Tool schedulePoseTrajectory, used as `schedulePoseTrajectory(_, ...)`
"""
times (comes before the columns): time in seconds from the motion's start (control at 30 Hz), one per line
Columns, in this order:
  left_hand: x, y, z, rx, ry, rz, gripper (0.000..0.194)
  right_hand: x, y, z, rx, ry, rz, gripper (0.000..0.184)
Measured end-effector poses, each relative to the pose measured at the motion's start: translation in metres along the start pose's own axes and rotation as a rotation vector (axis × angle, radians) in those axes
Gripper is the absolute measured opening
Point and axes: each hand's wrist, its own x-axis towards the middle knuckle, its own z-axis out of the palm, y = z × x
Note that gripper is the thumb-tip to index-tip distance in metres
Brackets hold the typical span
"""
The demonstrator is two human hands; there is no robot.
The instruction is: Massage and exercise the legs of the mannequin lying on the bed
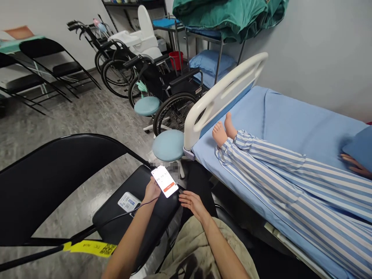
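Observation:
A smartphone (164,181) with a lit white screen is held in my left hand (152,190), whose fingers are closed around its left edge. Its screen shows timer-like digits and a red button. Just right of the phone's lower corner is my right hand (192,203), palm down with fingers stretched out, over the edge of the seat and my dark trouser leg. A small dark spot shows by its fingertips; I cannot make it out. Under my left forearm runs a dark cable (128,212). A white card-like device with a printed label (128,202) lies on the black chair seat (112,223).
On my right is a bed (293,112) with a cream footboard (225,91) and legs in striped trousers (279,162). A blurred hand (356,164) shows at the far right. Ahead stand round stools (168,145) and wheelchairs (174,93). A yellow tag (90,248) hangs on the left.

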Motion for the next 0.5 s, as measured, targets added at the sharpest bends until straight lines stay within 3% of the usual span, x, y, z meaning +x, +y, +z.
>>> schedulePoseTrajectory(0.17,0.017,0.024,-0.004,0.001,0.103,0.061,0.019,-0.001,0.003,-0.002,-0.006,-0.005,-0.028,0.048)
schedulePoseTrajectory(0.37,0.031,0.038,-0.028,0.125,0.212,0.086,0.016,-0.009,0.002,-0.01,0.011,-0.012,-0.062,0.045)
schedulePoseTrajectory(0.5,0.031,0.03,-0.045,0.176,0.138,0.093,0.02,-0.013,0.0,-0.015,0.034,-0.024,-0.078,0.043)
